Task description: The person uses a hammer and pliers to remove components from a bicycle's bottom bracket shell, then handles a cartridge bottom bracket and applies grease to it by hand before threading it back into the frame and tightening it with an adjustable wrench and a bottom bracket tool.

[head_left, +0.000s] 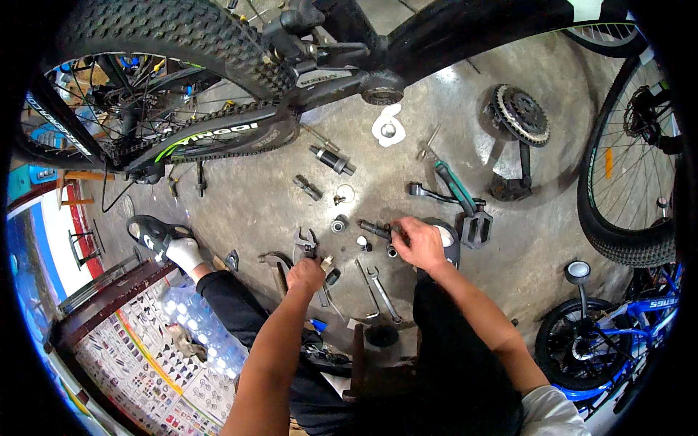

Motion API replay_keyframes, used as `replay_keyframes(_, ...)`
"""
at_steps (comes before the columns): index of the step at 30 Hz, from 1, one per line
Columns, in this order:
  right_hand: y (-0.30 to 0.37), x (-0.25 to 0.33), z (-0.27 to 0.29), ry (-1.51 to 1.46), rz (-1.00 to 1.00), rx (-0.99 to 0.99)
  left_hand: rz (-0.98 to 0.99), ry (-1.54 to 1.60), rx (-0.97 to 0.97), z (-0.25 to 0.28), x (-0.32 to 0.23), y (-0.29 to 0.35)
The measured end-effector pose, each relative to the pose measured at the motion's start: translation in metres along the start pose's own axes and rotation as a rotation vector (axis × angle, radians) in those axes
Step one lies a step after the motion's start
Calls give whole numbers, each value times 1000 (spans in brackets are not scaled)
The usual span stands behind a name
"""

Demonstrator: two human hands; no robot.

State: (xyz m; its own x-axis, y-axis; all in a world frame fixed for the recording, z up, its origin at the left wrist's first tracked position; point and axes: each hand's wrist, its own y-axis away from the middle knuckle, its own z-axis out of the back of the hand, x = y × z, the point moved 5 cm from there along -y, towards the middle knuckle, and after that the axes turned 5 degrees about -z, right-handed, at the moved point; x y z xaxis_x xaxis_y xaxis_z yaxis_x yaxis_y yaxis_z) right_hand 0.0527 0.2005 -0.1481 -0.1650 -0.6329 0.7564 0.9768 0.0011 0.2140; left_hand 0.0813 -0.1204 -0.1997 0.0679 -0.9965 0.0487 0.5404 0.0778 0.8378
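Note:
My left hand [305, 275] is closed round the handle of an adjustable wrench [306, 241], whose jaws point away from me. My right hand [419, 243] grips a dark cylindrical metal tool [374, 228] close to my right shoe; its exact kind is unclear. Between my hands lie a combination spanner [383, 294], a hex key [367, 287] and a small white-topped part [361, 241]. A hammer [276, 263] rests left of the wrench. Farther off are a round metal ring [339, 224], a dark threaded tool [307, 187] and a bottom bracket cartridge [332, 160].
A bicycle frame [465, 43] with its bottom bracket shell [382, 91] hangs over the far floor. A crankset [520, 115], a green-handled tool [454, 183] and a pedal [477, 229] lie right. A blue bicycle [611, 330] stands near right; wrapped bottles [200, 320] sit near left.

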Motion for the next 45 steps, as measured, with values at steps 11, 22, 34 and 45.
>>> replay_keyframes(11,-1,1,3,-30,6,-37,-72,-117,70,-22,13,-16)
replay_keyframes(22,-3,-7,-1,-60,-99,-81,-56,-87,60,-20,19,-17)
replay_keyframes(34,-3,8,2,-168,11,-149,-36,-75,74,-12,27,-13)
replay_keyframes(45,14,38,0,242,292,150,-156,-262,-20,-27,29,-23)
